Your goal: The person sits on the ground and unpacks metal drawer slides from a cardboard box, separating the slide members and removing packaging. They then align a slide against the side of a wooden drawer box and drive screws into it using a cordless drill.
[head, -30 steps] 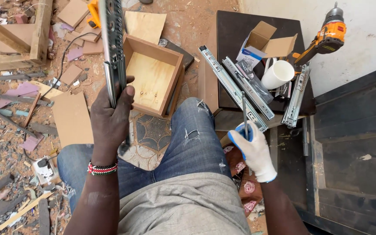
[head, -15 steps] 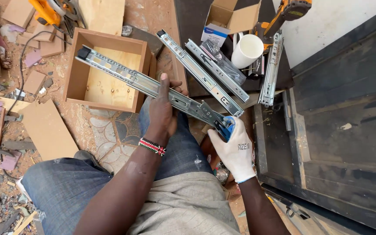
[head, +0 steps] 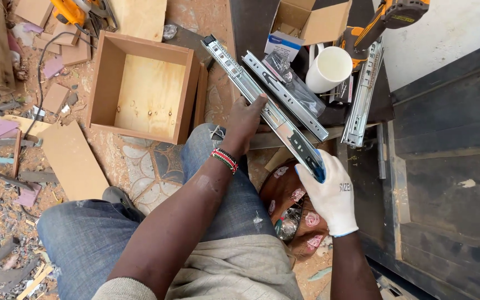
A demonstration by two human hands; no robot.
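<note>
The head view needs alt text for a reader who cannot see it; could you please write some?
A seated person holds a metal drawer slide in both hands, bare left hand at its middle and gloved right hand at its near end. An open wooden box lies left of it.
</note>
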